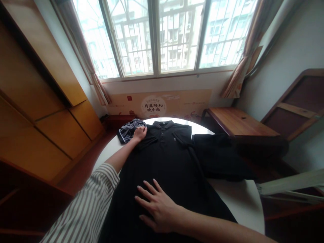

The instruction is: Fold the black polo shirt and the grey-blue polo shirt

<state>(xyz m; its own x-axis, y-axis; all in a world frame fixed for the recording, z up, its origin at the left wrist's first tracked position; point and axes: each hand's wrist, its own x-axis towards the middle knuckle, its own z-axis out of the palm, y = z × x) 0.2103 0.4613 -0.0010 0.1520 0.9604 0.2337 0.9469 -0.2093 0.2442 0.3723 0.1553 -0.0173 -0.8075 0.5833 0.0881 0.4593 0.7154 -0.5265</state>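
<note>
Head view: black polo shirt (172,158) lies flat on the round white desk (243,199), collar toward the window.
It looks soft, light and limp, and may slide on the smooth top; grip at the shoulder seams or hem. Your right hand (158,206) lies flat on the lower body, fingers spread. Your left hand (140,133) is curled at the shoulder beside grey cloth (128,130); pinch unclear.
</note>
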